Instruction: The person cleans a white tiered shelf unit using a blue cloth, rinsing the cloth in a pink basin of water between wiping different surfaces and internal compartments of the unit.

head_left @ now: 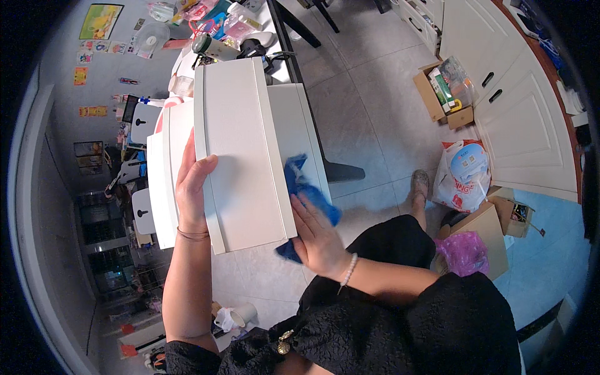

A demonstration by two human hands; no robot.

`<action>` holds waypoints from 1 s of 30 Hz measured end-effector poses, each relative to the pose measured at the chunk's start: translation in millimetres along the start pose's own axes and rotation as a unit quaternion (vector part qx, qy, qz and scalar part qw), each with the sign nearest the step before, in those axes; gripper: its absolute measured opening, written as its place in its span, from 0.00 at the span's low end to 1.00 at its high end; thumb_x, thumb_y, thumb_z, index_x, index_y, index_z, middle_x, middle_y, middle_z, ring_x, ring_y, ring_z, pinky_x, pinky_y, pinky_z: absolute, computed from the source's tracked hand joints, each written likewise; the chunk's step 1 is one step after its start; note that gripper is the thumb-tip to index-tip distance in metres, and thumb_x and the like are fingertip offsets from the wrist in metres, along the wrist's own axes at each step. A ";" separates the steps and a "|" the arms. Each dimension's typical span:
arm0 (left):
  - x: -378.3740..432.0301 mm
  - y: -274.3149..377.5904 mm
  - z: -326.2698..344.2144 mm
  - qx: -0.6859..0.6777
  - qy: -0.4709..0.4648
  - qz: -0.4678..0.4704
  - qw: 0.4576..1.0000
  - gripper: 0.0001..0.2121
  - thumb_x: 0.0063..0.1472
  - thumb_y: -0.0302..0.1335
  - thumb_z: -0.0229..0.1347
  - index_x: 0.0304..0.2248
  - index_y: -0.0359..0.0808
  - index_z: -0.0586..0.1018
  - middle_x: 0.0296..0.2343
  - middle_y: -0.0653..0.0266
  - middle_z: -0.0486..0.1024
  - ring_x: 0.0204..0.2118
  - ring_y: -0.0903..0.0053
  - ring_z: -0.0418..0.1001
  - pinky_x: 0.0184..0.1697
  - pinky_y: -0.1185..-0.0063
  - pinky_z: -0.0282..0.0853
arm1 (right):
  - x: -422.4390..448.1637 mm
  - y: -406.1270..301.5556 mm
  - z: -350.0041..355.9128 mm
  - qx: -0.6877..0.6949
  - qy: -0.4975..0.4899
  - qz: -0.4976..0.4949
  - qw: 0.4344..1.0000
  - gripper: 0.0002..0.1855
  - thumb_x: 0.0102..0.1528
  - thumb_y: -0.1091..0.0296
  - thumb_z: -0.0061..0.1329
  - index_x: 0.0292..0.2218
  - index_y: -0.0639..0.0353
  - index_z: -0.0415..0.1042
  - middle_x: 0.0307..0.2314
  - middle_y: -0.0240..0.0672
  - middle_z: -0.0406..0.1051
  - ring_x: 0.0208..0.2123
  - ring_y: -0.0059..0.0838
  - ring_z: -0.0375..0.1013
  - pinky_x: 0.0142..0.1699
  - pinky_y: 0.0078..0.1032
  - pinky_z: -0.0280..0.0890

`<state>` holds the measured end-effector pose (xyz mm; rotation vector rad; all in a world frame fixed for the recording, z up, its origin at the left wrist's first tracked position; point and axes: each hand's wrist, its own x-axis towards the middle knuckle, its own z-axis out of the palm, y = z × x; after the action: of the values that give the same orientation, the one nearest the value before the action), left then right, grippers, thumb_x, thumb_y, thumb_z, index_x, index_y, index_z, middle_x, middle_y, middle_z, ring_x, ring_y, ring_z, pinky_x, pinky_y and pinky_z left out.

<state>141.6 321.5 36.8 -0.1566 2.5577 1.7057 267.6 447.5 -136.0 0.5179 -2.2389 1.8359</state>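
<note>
A white panel-like piece with a raised strip along each long side stands tilted before me. My left hand grips its left strip, thumb on the front and fingers behind. At the lower right edge, my right hand presses a crumpled blue cloth against the white piece; the cloth is blurred, and part of it sticks out below the hand. Behind the piece on the right is another white surface. More white parts show on the left; I cannot tell how they join.
Beyond the white piece, a table carries a green-lidded bottle, bags and containers. On the tiled floor to the right are an open cardboard box, a full plastic bag and a pink bag. White cabinets line that side.
</note>
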 end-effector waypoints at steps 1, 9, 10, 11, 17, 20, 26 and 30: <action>-1.9 0.6 1.1 -0.001 0.001 0.002 1.000 0.32 0.53 0.30 0.47 0.58 0.30 0.55 0.49 0.55 0.64 0.51 0.74 0.63 0.54 0.79 0.56 | 0.7 4.2 -9.4 -0.096 -0.056 0.000 0.994 0.31 0.49 0.67 0.47 0.53 0.70 0.58 0.55 0.52 0.52 0.60 0.48 0.47 0.60 0.42 0.48; -0.2 2.6 1.3 0.041 0.005 0.016 0.999 0.33 0.51 0.28 0.46 0.58 0.29 0.56 0.49 0.57 0.65 0.49 0.75 0.63 0.53 0.81 0.54 | 111.3 84.5 -1.9 -0.198 0.082 0.012 0.977 0.27 0.56 0.62 0.39 0.53 0.69 0.57 0.55 0.52 0.51 0.59 0.52 0.47 0.61 0.39 0.48; -0.5 2.3 2.2 0.044 0.017 0.016 0.999 0.33 0.50 0.28 0.46 0.58 0.29 0.57 0.48 0.58 0.65 0.48 0.76 0.63 0.53 0.82 0.54 | 138.8 99.0 0.2 -0.212 0.094 0.000 0.973 0.27 0.57 0.60 0.38 0.53 0.69 0.57 0.55 0.52 0.52 0.59 0.52 0.47 0.61 0.38 0.48; -1.3 2.1 1.1 0.047 0.020 0.014 0.999 0.32 0.50 0.28 0.46 0.57 0.30 0.57 0.48 0.58 0.65 0.48 0.76 0.63 0.53 0.82 0.54 | 164.9 109.0 0.3 -0.231 0.103 -0.017 0.967 0.25 0.58 0.62 0.37 0.52 0.70 0.58 0.55 0.52 0.51 0.58 0.51 0.48 0.61 0.37 0.48; 3.0 5.6 4.8 0.033 0.016 0.015 0.999 0.32 0.51 0.27 0.45 0.57 0.31 0.57 0.49 0.61 0.65 0.47 0.78 0.63 0.52 0.83 0.55 | 258.2 149.2 -20.8 -0.184 0.053 0.011 0.981 0.20 0.59 0.63 0.33 0.48 0.68 0.62 0.52 0.53 0.57 0.56 0.51 0.53 0.60 0.36 0.50; 2.1 5.2 1.8 0.052 0.026 0.006 0.998 0.31 0.51 0.26 0.45 0.58 0.30 0.57 0.50 0.61 0.64 0.47 0.79 0.63 0.51 0.83 0.55 | 223.3 127.2 -4.6 -0.226 0.104 -0.014 0.968 0.23 0.57 0.64 0.35 0.51 0.67 0.59 0.52 0.52 0.58 0.56 0.52 0.54 0.60 0.40 0.49; -0.7 4.2 1.6 0.001 0.006 0.013 1.000 0.30 0.52 0.24 0.45 0.57 0.30 0.57 0.49 0.60 0.65 0.47 0.79 0.64 0.51 0.83 0.56 | 81.2 43.2 2.5 -0.128 0.018 -0.084 0.988 0.25 0.50 0.71 0.41 0.50 0.71 0.60 0.52 0.53 0.57 0.57 0.52 0.53 0.60 0.45 0.48; -3.9 4.6 -0.6 -0.063 -0.023 0.003 0.998 0.30 0.53 0.24 0.47 0.57 0.30 0.58 0.46 0.61 0.67 0.45 0.79 0.65 0.48 0.83 0.59 | -7.6 13.6 -1.9 -0.118 -0.016 -0.126 0.985 0.23 0.47 0.74 0.45 0.46 0.69 0.66 0.49 0.51 0.62 0.54 0.51 0.59 0.58 0.45 0.52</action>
<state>145.0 322.8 41.7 -0.1148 2.4216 1.8500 269.2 452.6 -150.7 0.7503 -2.2502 1.4292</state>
